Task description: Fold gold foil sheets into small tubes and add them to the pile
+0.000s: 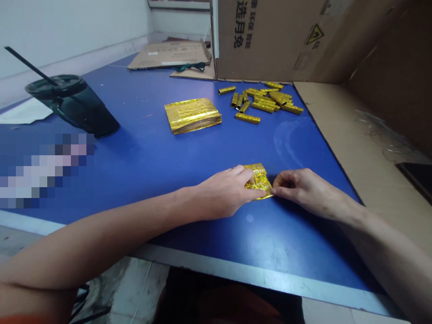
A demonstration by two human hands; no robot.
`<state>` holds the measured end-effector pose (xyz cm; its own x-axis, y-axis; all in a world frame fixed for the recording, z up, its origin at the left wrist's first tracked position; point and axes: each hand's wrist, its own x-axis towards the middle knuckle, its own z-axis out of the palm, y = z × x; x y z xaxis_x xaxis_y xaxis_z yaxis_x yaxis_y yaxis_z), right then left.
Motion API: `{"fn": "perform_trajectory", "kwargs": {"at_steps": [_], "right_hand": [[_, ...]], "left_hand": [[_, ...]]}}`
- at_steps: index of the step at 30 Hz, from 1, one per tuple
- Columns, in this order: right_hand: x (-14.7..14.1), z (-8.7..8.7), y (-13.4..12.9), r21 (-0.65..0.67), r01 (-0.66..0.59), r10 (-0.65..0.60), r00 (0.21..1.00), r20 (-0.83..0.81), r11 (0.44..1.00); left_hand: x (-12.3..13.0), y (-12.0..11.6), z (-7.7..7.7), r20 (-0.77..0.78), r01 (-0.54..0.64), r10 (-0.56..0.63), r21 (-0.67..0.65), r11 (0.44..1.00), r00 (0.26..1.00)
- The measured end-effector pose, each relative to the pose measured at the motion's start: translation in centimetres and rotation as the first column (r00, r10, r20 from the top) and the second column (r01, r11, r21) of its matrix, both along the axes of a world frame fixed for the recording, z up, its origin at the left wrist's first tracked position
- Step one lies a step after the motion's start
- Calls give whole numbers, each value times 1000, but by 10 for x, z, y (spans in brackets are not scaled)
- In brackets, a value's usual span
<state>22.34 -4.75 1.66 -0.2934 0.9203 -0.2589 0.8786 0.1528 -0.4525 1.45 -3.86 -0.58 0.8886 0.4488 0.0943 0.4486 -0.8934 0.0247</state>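
Observation:
A small sheet of shiny gold paper [259, 171] lies on the blue table, creased and partly folded. My left hand [231, 191] presses on its left part, thumb and fingers resting on the foil. At the sheet's lower right corner, my right hand [293, 185] pinches the edge between thumb and fingertips. Farther back is a flat stack of gold paper [192, 115]. Behind and to the right of it lie several short folded gold tubes [265, 102], some heaped and some loose.
A dark green cup [84, 105] with a straw stands at the left, near a blurred patch. Flattened cardboard [172, 54] lies at the back. A large cardboard box [270, 40] rises behind the tubes, and more cardboard [340, 130] covers the right side.

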Motion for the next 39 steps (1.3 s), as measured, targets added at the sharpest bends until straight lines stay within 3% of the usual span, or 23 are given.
{"fn": "perform_trajectory", "kwargs": {"at_steps": [12, 39], "right_hand": [[-14, 2, -3, 71, 61, -71, 986, 150, 996], [-18, 3, -1, 163, 57, -88, 978, 190, 985]], "left_hand": [[1, 0, -1, 28, 21, -22, 60, 998, 999], [2, 0, 0, 9, 30, -31, 55, 998, 999]]}}
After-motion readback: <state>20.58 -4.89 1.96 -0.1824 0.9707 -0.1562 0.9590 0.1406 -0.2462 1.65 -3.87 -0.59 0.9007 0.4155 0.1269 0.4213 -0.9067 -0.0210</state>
